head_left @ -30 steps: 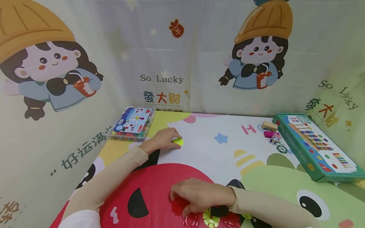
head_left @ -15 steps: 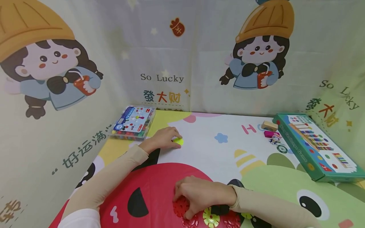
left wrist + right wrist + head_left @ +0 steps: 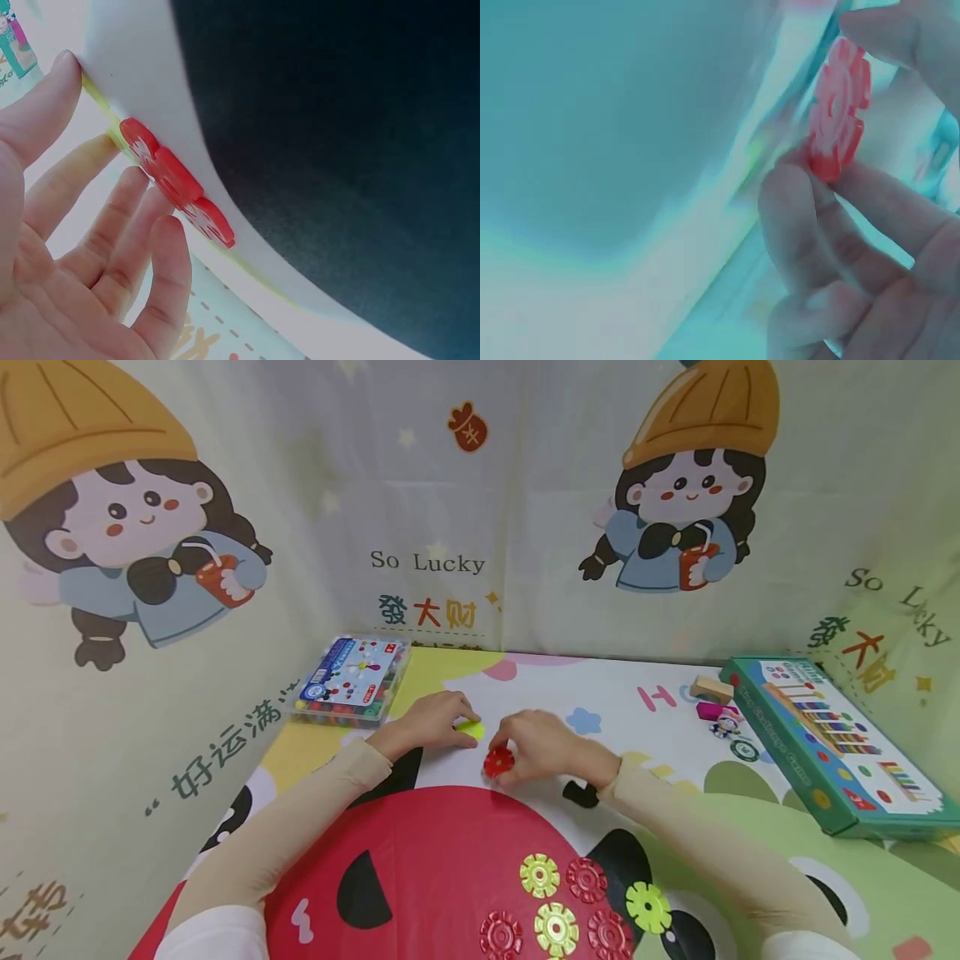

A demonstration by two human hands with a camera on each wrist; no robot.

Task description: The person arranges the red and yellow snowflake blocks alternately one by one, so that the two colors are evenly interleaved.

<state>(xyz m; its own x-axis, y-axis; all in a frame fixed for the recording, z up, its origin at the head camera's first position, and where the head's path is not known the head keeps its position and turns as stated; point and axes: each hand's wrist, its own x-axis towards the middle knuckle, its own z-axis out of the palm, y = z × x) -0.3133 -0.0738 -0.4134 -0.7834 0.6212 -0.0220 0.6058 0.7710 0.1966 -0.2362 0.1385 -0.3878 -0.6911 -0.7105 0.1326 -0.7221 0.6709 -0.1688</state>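
At the upper edge of the red print, my left hand [image 3: 435, 722] holds a yellow notched plastic disc [image 3: 470, 727] by its rim. In the left wrist view the thumb and index finger touch a thin yellow edge [image 3: 96, 96], with a red lobed piece [image 3: 174, 180] lying along it. Just right of it, my right hand [image 3: 543, 743] pinches a red notched disc [image 3: 498, 762] between thumb and fingers. The right wrist view shows this red disc [image 3: 836, 112] nearly edge-on. The two hands are close but apart.
Several loose red discs [image 3: 587, 879] and yellow discs [image 3: 556, 928] lie near the front. A clear plastic case [image 3: 348, 681] stands back left; a green game box [image 3: 840, 747] is at right. Beside that are a wooden block [image 3: 711, 690] and small toys [image 3: 724, 725].
My right hand has lifted the red disc from the front group and carried it forward beside the left hand, uncovering the other discs. The left hand stays in place.
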